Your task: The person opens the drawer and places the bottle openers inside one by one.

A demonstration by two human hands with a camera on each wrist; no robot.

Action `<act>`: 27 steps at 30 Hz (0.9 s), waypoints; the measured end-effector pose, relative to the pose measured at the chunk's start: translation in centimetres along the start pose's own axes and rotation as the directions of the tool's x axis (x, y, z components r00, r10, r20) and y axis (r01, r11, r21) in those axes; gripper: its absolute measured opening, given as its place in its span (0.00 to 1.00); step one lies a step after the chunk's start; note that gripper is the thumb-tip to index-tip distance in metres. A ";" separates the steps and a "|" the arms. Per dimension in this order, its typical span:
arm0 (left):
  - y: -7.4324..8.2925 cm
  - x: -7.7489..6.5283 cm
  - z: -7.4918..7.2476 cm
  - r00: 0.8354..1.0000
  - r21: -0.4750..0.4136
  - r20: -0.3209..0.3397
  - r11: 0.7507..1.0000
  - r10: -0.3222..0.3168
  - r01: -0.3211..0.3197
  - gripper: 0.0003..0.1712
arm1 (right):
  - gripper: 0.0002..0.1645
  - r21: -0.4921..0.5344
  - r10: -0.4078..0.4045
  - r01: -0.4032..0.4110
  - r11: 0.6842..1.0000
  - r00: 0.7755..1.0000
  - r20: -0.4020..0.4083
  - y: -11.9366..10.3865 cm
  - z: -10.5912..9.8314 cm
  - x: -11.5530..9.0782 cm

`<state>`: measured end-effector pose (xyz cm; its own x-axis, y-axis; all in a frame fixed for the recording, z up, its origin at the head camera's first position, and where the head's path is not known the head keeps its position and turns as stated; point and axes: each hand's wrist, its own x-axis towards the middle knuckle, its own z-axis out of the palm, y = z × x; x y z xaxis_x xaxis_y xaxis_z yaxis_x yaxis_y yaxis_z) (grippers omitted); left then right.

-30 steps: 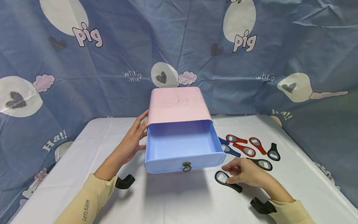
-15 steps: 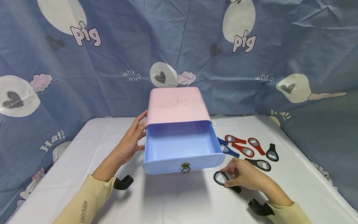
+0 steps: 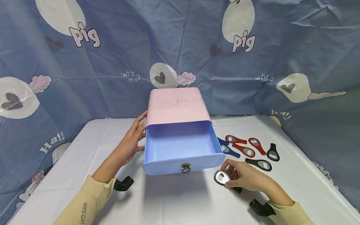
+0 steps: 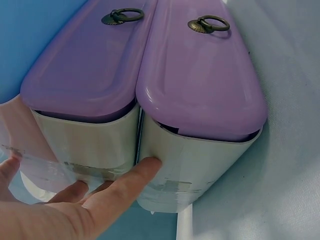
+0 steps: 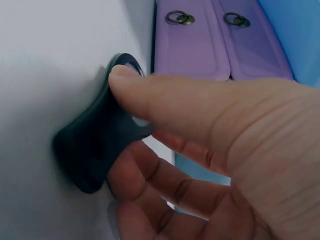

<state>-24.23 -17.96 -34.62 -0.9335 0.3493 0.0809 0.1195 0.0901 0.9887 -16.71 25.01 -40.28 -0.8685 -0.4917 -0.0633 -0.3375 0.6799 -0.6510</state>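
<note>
Backdrop (image 3: 182,40): blue cloth, creased, printed with pale ovals, dark hearts and lettering such as "pig" and "Ha!!".
Table (image 3: 174,203): white-covered, set in front of the cloth.
Cabinet (image 3: 177,104): stood mid-table; top casing pink, with scuff marks.
Blue drawer (image 3: 180,143): top tier, pulled well out toward the wearer, its floor in view.
Purple drawers (image 4: 200,70): two, below the blue one, both pushed in.
Sleeves (image 3: 76,203): cream, the left one lettered.
Left hand (image 3: 130,145): fingers spread against the cabinet's left side, touching without gripping.
Right hand (image 3: 247,176): well apart from the left; thumb and fingers pinched a black opener (image 5: 95,145).
Pinched piece, position: right of the blue drawer's front corner, ring end pointing toward the cabinet; whether it touched the table could not be told.
Wrist mounts (image 3: 123,183): black, one at each cuff.
Red openers (image 3: 237,140): three, right of the cabinet.
Blue openers (image 3: 232,152): two, partly hidden by the drawer.
Other black openers (image 3: 256,162): two, beyond the right hand.
Ring pull (image 3: 185,165): brass-coloured, on the blue drawer's front.
</note>
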 end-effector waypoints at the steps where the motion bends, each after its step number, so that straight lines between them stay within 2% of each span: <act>1: 0.0 0.0 0.0 1.000 0.000 -0.001 1.000 0.000 0.000 0.34 | 0.25 0.005 0.003 -0.003 1.000 1.000 0.011 0.1 -0.1 0.0; 9: 0.0 -0.1 0.1 1.000 0.000 0.004 1.000 -0.001 0.001 0.34 | 0.26 0.044 -0.001 0.000 0.999 0.999 0.038 0.5 -0.4 -0.2; 18: -0.1 -0.2 -0.3 1.000 0.005 0.003 1.000 0.015 -0.015 0.34 | 0.24 0.013 -0.032 0.031 0.999 0.998 0.058 0.5 -0.7 0.1; 21: -0.1 -0.1 -0.3 1.000 0.007 0.001 1.000 0.014 -0.014 0.34 | 0.23 0.052 -0.029 0.026 0.998 0.998 0.054 0.5 -0.9 0.0; 27: -0.2 0.0 -0.2 1.000 0.004 0.006 1.000 0.008 -0.008 0.34 | 0.22 0.189 0.031 -0.045 0.981 0.997 0.072 0.5 -1.2 -0.4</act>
<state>-24.36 -18.11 -34.82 -0.9305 0.3557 0.0881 0.1282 0.0909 0.9876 -17.02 26.20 -39.66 -0.8501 -0.5081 -0.1381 -0.2236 0.5858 -0.7790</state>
